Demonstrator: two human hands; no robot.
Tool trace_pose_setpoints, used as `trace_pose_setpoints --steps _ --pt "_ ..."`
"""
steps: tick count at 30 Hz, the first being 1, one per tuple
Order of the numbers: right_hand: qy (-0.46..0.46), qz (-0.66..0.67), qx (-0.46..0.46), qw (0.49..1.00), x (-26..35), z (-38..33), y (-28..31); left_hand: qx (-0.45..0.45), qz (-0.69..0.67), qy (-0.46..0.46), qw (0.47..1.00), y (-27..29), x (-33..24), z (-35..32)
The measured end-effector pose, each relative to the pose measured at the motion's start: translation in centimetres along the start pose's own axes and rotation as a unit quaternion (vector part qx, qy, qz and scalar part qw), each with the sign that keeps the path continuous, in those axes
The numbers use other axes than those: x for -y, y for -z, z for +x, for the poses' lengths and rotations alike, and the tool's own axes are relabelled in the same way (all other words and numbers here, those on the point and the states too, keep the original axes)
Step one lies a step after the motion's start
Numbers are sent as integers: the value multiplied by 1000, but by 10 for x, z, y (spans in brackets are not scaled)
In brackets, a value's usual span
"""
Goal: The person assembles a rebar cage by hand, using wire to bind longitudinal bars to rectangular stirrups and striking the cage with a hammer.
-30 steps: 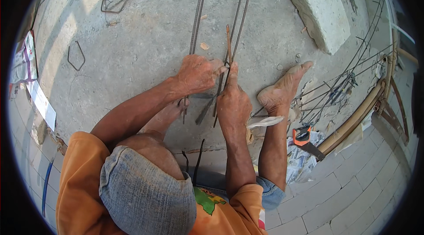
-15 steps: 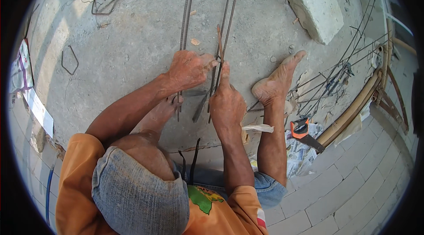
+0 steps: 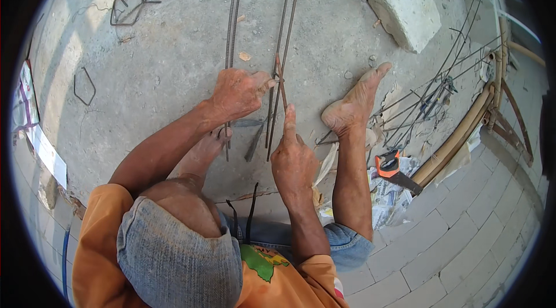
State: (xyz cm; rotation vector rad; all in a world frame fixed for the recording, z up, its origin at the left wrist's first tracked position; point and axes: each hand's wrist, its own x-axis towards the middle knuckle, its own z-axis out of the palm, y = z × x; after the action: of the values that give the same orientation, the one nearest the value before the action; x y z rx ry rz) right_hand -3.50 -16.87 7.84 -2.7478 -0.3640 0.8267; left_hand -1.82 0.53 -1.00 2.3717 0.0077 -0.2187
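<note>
Two pairs of long ribbed steel bars, one on the left (image 3: 233,24) and one on the right (image 3: 288,18), lie on the concrete, pointing away from me. My left hand (image 3: 240,92) is closed over the left pair, its thumb and fingertips pinched against the right pair. What they pinch is hidden. My right hand (image 3: 294,160) is closed, its index finger stretched along a thin rusty metal rod (image 3: 281,81). The rod's far end crosses the right bars beside my left fingertips, where a small bit of wire shows.
My bare feet flank the bars. Bent steel stirrups (image 3: 130,4) lie at the far left, with a single stirrup (image 3: 84,86) nearer. A concrete block (image 3: 399,4) stands at the far right. An orange-handled handsaw (image 3: 395,172), thin rods (image 3: 428,99) and bamboo poles (image 3: 463,143) lie on the right.
My right hand has drawn back toward me with the rusty rod. Its far end now sits beside my left fingertips. The left hand keeps its place at the bars. The view has shifted slightly.
</note>
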Motion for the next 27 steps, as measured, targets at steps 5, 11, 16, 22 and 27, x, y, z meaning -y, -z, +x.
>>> trace_pose_setpoints --steps 5,11,16,22,27 --pt "20 -49 -13 999 7 28 8 -54 -38 -42 997 2 -8 13" --pt "-10 -35 7 999 9 23 16 -39 -18 -41 998 -2 -9 8" --pt "11 -31 -7 999 3 20 13 -51 -21 -36 998 6 -2 22" --pt "47 -31 -49 997 7 40 4 -42 -33 -42 998 0 -5 7" --pt "0 -33 4 999 7 33 16 -30 -16 -41 999 0 -10 14"
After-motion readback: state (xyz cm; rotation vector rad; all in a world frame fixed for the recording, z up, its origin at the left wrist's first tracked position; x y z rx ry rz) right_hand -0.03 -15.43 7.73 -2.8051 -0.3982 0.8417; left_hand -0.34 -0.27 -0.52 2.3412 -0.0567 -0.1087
